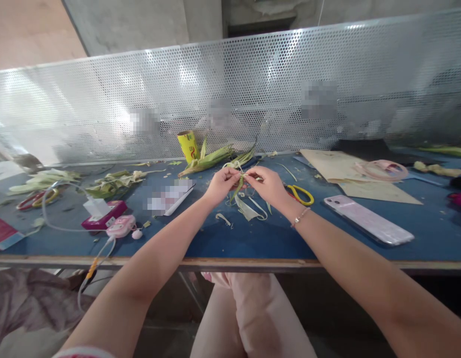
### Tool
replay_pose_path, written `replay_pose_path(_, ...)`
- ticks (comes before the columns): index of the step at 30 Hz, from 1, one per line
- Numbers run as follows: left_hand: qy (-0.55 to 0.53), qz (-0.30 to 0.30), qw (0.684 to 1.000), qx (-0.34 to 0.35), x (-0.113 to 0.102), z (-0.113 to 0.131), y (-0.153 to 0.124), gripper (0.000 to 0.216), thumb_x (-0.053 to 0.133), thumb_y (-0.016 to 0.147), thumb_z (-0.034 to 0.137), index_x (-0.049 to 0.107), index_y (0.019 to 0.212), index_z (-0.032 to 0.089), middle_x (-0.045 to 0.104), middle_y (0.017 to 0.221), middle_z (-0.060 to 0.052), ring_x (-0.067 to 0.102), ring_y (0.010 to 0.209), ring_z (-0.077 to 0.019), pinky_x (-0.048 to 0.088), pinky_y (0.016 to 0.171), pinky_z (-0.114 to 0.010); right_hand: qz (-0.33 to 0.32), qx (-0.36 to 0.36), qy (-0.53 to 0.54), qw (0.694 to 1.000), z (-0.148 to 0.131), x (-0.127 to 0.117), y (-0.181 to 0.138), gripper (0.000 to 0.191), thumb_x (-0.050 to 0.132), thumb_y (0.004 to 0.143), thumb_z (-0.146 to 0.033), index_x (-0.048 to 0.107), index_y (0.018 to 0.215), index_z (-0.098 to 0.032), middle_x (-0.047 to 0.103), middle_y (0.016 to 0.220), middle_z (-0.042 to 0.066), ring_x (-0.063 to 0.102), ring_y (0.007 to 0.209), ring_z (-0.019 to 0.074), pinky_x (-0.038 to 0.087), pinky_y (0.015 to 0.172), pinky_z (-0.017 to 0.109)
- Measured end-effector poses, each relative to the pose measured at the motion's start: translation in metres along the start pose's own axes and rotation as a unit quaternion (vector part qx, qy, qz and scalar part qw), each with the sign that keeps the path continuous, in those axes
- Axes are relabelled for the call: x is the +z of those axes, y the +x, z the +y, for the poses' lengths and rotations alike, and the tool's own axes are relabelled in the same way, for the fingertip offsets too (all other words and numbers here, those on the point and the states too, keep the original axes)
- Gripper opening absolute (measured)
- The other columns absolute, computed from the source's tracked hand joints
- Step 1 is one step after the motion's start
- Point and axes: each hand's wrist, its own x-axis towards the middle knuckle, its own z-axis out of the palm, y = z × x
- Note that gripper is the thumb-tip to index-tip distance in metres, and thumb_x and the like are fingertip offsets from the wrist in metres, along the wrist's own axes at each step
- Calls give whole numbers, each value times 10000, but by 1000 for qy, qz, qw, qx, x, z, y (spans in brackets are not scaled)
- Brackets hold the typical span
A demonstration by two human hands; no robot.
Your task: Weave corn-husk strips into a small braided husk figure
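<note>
My left hand [223, 185] and my right hand [266, 185] meet over the middle of the blue table, fingertips pinched together. Between them is a small green strip of corn husk [237, 189], gripped from both sides; its upper end is hidden by the fingers. Pale husk scraps [248, 210] lie just below my hands. Close to my right wrist are yellow-handled scissors [304, 195], partly covered by that hand. Behind my hands rests a bundle of green corn husks [211, 161].
A yellow tube [188, 146] stands near the perforated metal screen [200, 84]. To the right lie a phone [368, 219], brown paper [327, 166] and a pink ring-shaped roll [383, 170]. On the left are a magenta box [114, 209], charging cables and more husks [113, 184].
</note>
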Motion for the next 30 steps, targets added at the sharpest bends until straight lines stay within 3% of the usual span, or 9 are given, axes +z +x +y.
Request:
replay_pose_path(10,24,22,999,2,4,1,-1,142,591,792,228,480,758,146,608,618,22,628,544,-102,492,592,-228,-11,17,7,1000,-2,-1,0,95,529,805,-248,598,774,-191,634,781,38,603,729,161,496,650,292)
replay_pose_path(13,24,24,999,12,4,1,-1,136,596,784,227,488,758,148,603,620,22,615,542,-97,481,579,-220,-40,74,75,994,-1,3,0,81,529,807,-276,564,811,-203,625,783,33,614,725,166,518,640,304)
replay_pose_path(16,32,42,998,24,3,1,-1,124,600,775,221,500,751,152,591,616,29,578,530,-77,462,565,-204,-76,167,190,964,2,8,0,122,527,809,-327,528,857,-214,620,825,37,630,731,174,544,591,311)
replay_pose_path(19,48,66,996,25,3,1,-1,85,592,769,191,523,741,150,583,614,31,550,531,-68,445,561,-196,-99,215,216,947,5,10,0,132,544,797,-335,527,790,-204,621,769,31,624,680,166,555,606,331)
replay_pose_path(30,100,58,993,0,1,4,0,118,608,762,218,547,702,136,513,559,39,455,494,-52,363,509,-185,-113,179,140,967,6,5,3,78,515,793,-261,516,747,-198,571,644,-8,578,568,136,514,587,304)
